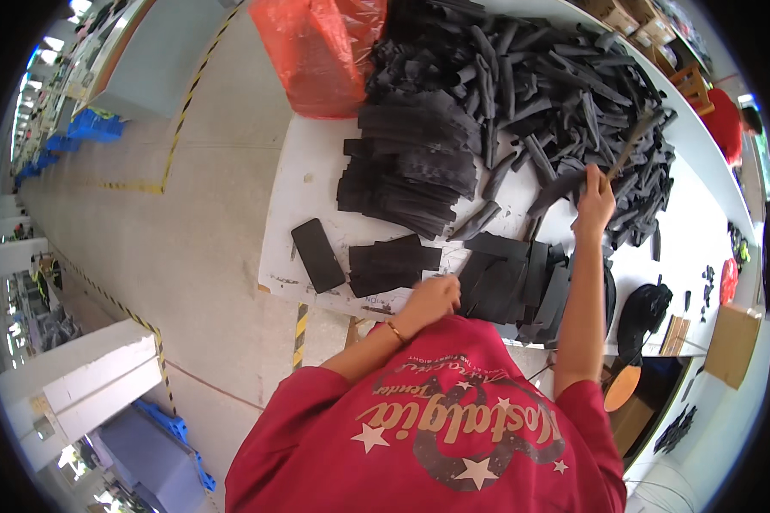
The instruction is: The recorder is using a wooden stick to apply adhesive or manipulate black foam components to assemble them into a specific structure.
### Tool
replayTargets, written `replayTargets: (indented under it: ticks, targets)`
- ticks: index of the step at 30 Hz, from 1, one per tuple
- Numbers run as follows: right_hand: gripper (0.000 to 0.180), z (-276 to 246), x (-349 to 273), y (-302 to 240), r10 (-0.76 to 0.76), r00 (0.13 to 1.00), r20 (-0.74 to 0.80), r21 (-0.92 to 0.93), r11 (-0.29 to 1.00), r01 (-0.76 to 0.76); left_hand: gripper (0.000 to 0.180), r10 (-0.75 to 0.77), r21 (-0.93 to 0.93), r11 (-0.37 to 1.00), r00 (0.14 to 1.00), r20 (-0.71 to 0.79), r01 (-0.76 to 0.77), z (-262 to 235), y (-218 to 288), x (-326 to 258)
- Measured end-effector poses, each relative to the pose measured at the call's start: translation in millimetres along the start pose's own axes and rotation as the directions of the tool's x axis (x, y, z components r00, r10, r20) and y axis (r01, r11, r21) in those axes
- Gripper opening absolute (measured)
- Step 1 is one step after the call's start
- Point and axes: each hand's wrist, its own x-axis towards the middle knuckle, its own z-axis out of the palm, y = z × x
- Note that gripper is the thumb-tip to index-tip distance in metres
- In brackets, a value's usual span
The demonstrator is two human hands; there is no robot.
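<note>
My right hand point(595, 203) is raised over the right part of the white table, closed around a long thin brown stick point(631, 147) that points away to the far right. A curved black strip point(553, 193) lies beside its fingers; I cannot tell whether they touch it. Close to my body, my left hand point(436, 296) is at the table's front edge with its fingers curled, and what they hold, if anything, is hidden. Flat black fabric pieces point(498, 272) lie between the two hands. Left of them is a small stack of black pieces point(391, 263).
A large heap of rolled black strips point(565, 94) covers the table's far right. Stacked black pieces point(411, 167) and a red plastic bag point(321, 56) are at the far left. A black phone point(318, 255) lies near the left edge. A cardboard box point(732, 346) is farther right.
</note>
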Motion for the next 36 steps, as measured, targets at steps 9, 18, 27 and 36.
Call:
replayTargets:
  ticks: [9,18,27,36]
  targets:
    - [0.022,-66,-114,43,0.073,0.707,0.703,-0.520,0.732,0.441,0.005,0.236,0.529,0.826,0.972,-0.012,-0.194,-54,-60,50]
    - [0.014,-75,-136,43,-0.113,0.555,0.824,-0.376,0.624,0.686,0.010,0.234,0.363,0.905,0.972,0.009,-0.221,-79,-37,55]
    - [0.026,8,-176,54,-0.049,0.614,0.788,-0.169,0.941,0.292,0.027,0.597,0.582,0.715,0.772,-0.220,-0.387,-43,57,40]
    - [0.018,57,-224,27,-0.087,0.700,0.709,-0.109,0.967,0.230,0.025,-0.471,-0.962,0.147,0.839,-0.273,-0.231,-23,18,37]
